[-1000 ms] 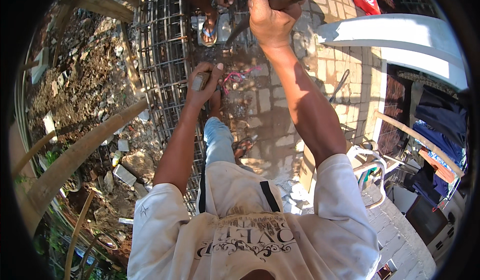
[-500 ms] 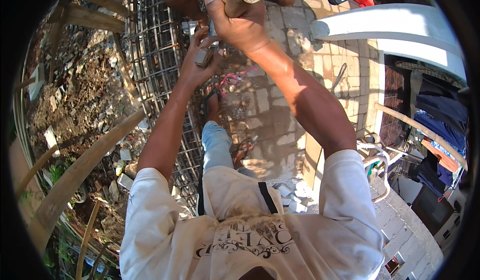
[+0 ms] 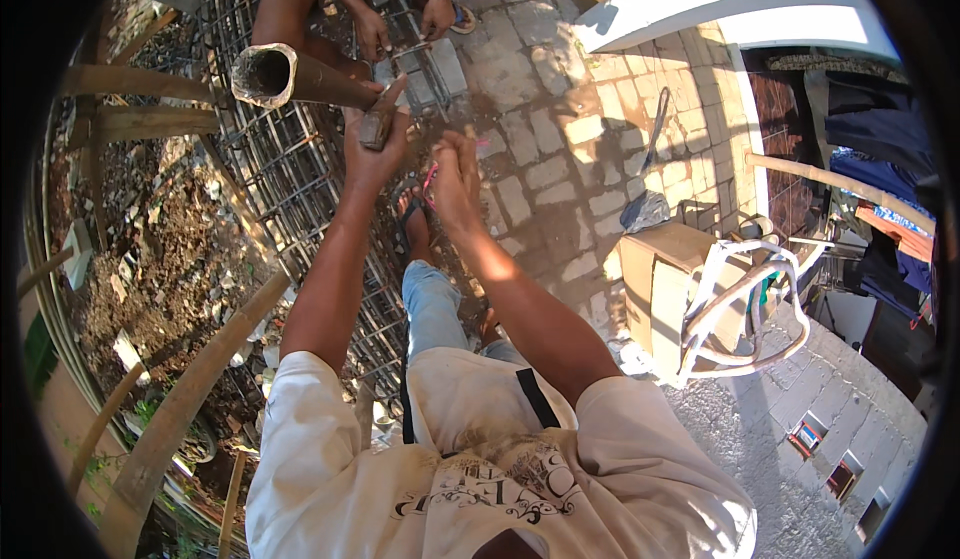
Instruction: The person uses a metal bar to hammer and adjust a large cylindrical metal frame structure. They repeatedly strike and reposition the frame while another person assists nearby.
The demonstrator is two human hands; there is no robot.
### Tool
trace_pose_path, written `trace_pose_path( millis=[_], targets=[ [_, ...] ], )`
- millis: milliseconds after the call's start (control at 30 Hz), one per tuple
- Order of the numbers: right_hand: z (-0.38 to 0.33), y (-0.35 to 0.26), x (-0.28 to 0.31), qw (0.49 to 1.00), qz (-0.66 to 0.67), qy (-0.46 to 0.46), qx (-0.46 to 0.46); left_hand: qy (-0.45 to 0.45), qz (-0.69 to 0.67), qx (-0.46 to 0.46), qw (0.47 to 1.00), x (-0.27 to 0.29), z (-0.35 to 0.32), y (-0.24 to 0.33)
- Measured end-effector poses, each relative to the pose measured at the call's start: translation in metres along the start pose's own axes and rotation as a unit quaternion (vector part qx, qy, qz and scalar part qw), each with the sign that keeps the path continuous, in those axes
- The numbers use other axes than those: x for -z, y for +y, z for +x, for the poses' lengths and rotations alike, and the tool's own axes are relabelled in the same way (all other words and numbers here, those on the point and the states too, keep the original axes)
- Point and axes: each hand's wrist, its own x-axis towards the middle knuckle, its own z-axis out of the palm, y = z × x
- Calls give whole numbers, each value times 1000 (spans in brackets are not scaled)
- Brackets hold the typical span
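Observation:
My left hand [image 3: 375, 159] is closed around a hammer [image 3: 320, 84] close to its dark, blocky head. The hammer's thick handle looks like a hollow pipe and points up to the left, its open end toward me. Beside it on the right and lower down is my right hand [image 3: 457, 179], off the handle, fingers curled together. Whatever it may hold is hidden. Pink string shows around that hand, apparently on the paving below. Both hands are above the edge of a long rebar cage [image 3: 290, 159].
Across from me a co-worker's hands [image 3: 405, 24] are low by the cage and thin metal bars. Rubble [image 3: 170, 249] and wooden poles [image 3: 190, 389] lie left. Brick paving [image 3: 545, 174] stretches right, with a wooden box [image 3: 660, 279], a white tubular frame [image 3: 750, 309] and hanging clothes [image 3: 880, 209].
My right hand has let go of the handle and dropped lower. The handle has swung to the left, still in my left hand. My view has shifted, showing more of the co-worker.

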Motion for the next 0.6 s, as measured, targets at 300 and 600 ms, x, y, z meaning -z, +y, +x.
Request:
trace_pose_path(
  millis=[300,600],
  targets=[
    [124,131,-56,817,451,-132,-334,-207,103,16,973,20,0,26],
    [47,163,120,878,144,-230,-395,-208,182,-160,948,22,41,-4]
  ],
)
